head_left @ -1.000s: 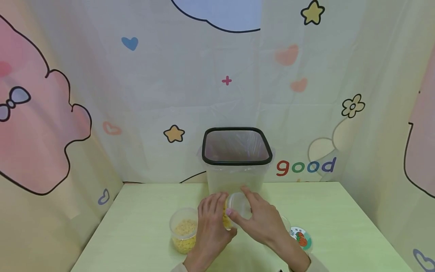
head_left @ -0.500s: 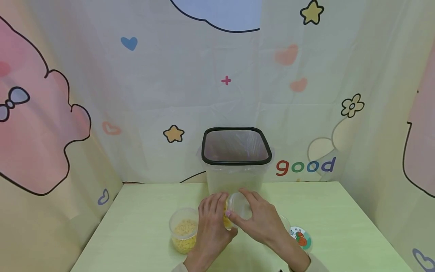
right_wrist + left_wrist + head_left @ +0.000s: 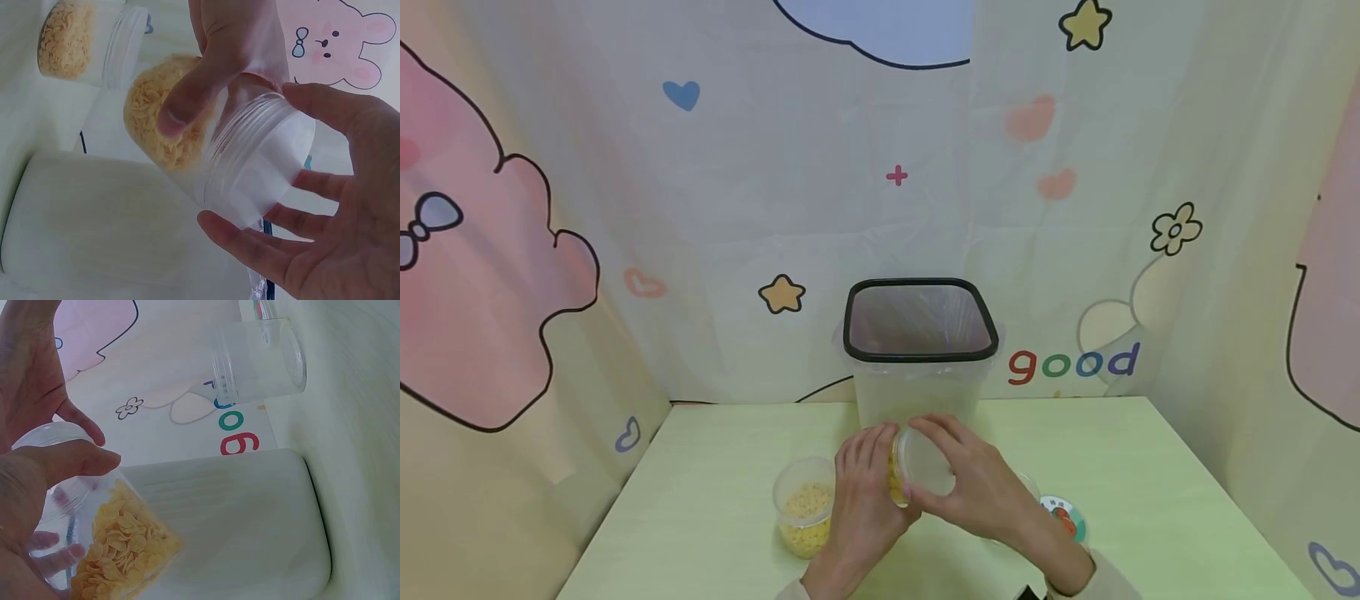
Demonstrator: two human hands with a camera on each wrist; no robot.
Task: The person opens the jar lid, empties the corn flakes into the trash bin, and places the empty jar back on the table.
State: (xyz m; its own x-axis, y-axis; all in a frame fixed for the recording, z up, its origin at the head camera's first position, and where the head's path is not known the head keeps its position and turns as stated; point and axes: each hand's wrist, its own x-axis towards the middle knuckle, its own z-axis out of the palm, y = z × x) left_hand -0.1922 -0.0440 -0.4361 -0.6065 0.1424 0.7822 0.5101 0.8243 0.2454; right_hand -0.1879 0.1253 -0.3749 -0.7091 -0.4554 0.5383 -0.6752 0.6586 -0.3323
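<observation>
My left hand (image 3: 868, 492) grips a clear plastic jar (image 3: 125, 544) of yellow flakes that look like cornflakes, its thumb across the wall. The jar is tilted, its white translucent lid (image 3: 269, 169) turned toward my right hand (image 3: 977, 483). Thumb and fingers of that hand are spread round the lid's edge, holding it. In the head view the two hands cover most of the jar. A second clear jar (image 3: 805, 517) with flakes in its lower part stands upright to the left of my left hand.
A pale bin (image 3: 917, 392) with a black rim and a plastic liner stands behind the hands. To the right, a clear jar (image 3: 256, 362) without visible contents stands beside a round printed label (image 3: 1063, 518), partly hidden by the right forearm in the head view. A patterned cloth hangs behind.
My right hand's fingers have shifted round the lid toward the left, its wrist turning. The lid faces the head camera a little more. The left hand keeps its grip on the jar.
</observation>
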